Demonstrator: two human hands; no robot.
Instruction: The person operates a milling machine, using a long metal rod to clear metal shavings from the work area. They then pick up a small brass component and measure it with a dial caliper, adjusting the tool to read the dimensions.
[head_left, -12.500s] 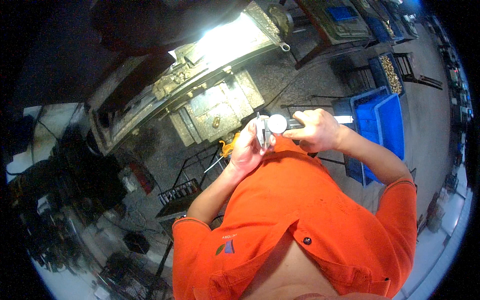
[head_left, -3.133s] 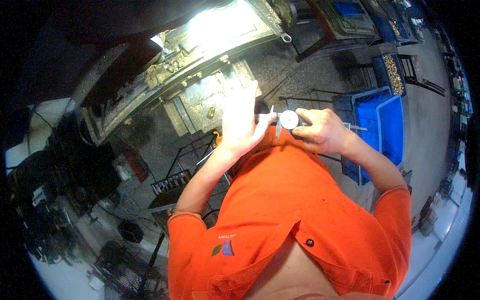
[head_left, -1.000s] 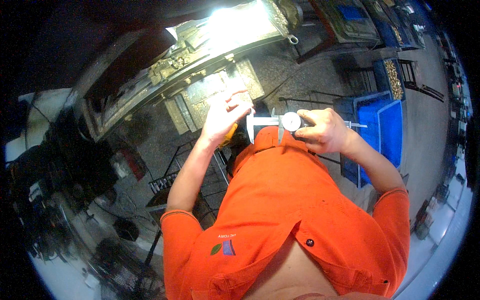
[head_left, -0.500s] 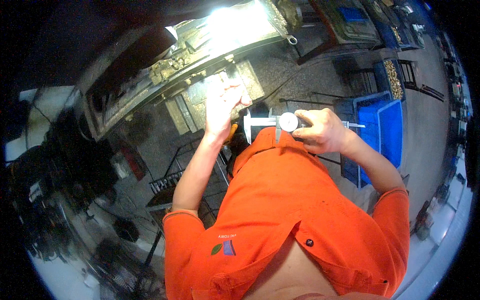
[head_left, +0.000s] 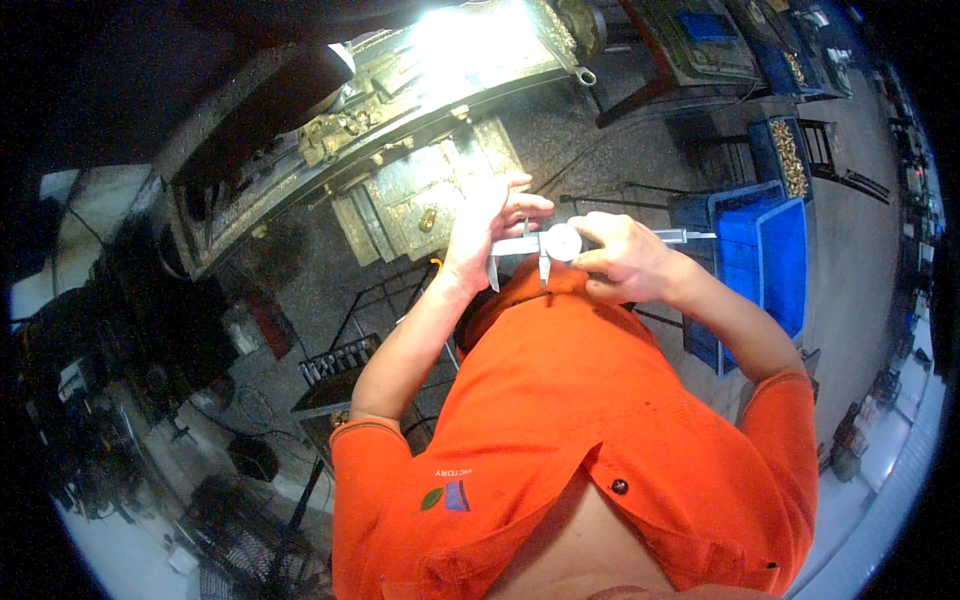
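My right hand (head_left: 628,258) is closed around a dial caliper (head_left: 516,246), thumb and fingers just behind its round white dial. The caliper lies roughly level in front of my orange shirt, its jaws pointing left and standing apart with nothing visible between them. Behind the jaw end is my left hand (head_left: 488,228), its fingers stretched toward the right and spread. Whether it touches the caliper I cannot tell. A small brass-coloured piece (head_left: 428,220) rests on the metal plate (head_left: 400,195) of the machine, left of my left hand.
Ahead stands a brightly lit machine bed (head_left: 380,130) with a ring-ended wrench (head_left: 585,76) at its right end. To the right are a blue bin (head_left: 765,265) and a container with many small brass-coloured pieces (head_left: 787,160). A rack of metal tools (head_left: 340,362) is at lower left.
My left hand has come back from the plate to the caliper, and the brass piece is now visible there. The right hand shifted slightly left with the caliper; its jaws are closer together.
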